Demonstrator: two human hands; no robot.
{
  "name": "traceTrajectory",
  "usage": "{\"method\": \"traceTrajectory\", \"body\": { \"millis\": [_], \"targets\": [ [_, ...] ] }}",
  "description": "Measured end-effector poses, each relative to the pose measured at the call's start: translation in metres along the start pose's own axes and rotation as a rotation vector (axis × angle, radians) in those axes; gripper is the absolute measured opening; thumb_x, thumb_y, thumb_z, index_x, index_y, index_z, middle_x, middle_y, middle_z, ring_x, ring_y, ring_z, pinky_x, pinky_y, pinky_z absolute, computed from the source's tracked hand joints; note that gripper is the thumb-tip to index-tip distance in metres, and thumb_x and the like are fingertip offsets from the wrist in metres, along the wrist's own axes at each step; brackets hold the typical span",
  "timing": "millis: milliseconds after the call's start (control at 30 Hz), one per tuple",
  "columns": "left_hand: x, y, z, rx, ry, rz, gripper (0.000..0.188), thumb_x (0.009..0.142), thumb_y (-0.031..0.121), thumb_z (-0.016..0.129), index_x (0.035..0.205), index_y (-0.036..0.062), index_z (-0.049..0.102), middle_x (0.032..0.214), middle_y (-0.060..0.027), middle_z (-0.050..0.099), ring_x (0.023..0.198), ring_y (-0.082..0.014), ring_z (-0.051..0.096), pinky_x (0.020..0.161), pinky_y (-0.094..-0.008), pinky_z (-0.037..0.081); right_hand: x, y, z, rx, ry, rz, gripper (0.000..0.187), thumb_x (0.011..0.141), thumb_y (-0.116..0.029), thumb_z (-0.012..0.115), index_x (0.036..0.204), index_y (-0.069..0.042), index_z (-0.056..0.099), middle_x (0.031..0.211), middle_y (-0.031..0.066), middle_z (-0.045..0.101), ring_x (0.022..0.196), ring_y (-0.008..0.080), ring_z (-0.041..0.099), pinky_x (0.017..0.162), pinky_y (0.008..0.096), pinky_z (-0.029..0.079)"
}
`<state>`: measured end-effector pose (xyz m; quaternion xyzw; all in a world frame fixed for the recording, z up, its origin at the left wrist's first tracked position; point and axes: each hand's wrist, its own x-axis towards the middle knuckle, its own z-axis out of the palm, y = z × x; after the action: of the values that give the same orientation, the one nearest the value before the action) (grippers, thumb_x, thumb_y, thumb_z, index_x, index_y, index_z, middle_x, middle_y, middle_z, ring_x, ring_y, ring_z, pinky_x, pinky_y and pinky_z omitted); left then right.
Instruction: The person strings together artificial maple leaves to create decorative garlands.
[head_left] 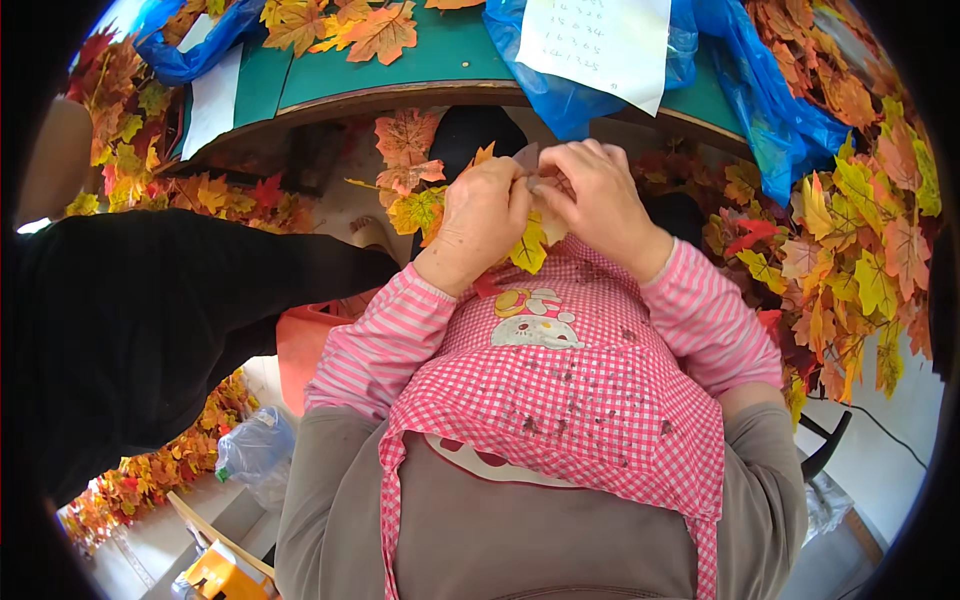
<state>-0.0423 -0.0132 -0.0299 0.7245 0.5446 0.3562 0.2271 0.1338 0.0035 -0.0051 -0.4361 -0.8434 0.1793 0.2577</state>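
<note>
Orange-and-yellow lobed leaves (415, 211), splayed outward

This looks like a workshop, with masses of artificial autumn leaves (868, 245) around a green-topped table (440, 72), blue plastic bags (785, 115), and a stained checked apron (610, 385).

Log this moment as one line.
left hand: curled on artificial maple leaves | right hand: close beside left, exact grip hidden | position: between pink gingham apron and green table

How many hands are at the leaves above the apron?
2: the left hand and the right hand, meeting at the leaves above the pink checked apron. Some fingertips are hidden.
</note>
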Motion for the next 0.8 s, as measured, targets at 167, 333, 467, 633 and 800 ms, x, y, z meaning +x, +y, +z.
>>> {"method": "traceTrajectory", "body": {
  "millis": [167,333,467,633,800],
  "targets": [
    [-0.001,-0.002,0.002,-0.197,0.034,-0.063,0.010,0.086,0.006,0.061,0.091,-0.0015,0.065,0.084,-0.0181,0.066,0.077,-0.0352,0.066,0.071,-0.0401,0.052,-0.020,0.002,0.010,0.019,0.167,-0.072,0.024,0.083,-0.011,0.067,0.106,-0.006,0.061,0.102,0.0076,0.065,0.098,0.0255,0.059,0.093,0.0412,0.039],
    [-0.004,-0.014,0.001,-0.375,-0.130,-0.229,0.015,0.094,0.007,0.058,0.101,-0.0040,0.065,0.086,-0.0037,0.066,0.076,-0.0076,0.059,0.067,-0.0252,0.049,-0.028,0.005,0.012,-0.087,0.189,-0.152,0.026,0.082,-0.008,0.067,0.107,-0.007,0.062,0.104,0.0066,0.065,0.100,0.0242,0.059,0.097,0.0424,0.038],
    [-0.002,-0.015,-0.001,-0.571,-0.154,-0.346,0.022,0.093,0.014,0.055,0.098,-0.0045,0.066,0.081,-0.0085,0.068,0.075,-0.0124,0.063,0.069,-0.0288,0.050,-0.029,0.004,0.011,-0.122,0.207,-0.187,0.028,0.079,-0.005,0.069,0.106,-0.007,0.062,0.105,0.0051,0.065,0.100,0.0226,0.059,0.098,0.0430,0.038],
    [-0.001,-0.007,-0.008,-0.645,-0.195,-0.400,0.022,0.096,0.015,0.056,0.098,-0.0036,0.067,0.083,-0.0047,0.068,0.075,-0.0101,0.062,0.068,-0.0265,0.050,-0.029,0.003,0.012,-0.144,0.236,-0.200,0.027,0.079,-0.006,0.069,0.105,-0.007,0.062,0.104,0.0051,0.065,0.099,0.0227,0.060,0.097,0.0428,0.038],
    [-0.007,-0.015,0.001,-0.723,-0.179,-0.362,0.015,0.092,0.009,0.062,0.098,-0.0033,0.067,0.084,-0.0064,0.068,0.076,-0.0124,0.064,0.068,-0.0277,0.051,-0.026,-0.004,0.006,-0.075,0.249,-0.128,0.024,0.083,-0.011,0.069,0.106,-0.007,0.062,0.100,0.0058,0.066,0.096,0.0235,0.060,0.095,0.0418,0.038]
  ]
}}
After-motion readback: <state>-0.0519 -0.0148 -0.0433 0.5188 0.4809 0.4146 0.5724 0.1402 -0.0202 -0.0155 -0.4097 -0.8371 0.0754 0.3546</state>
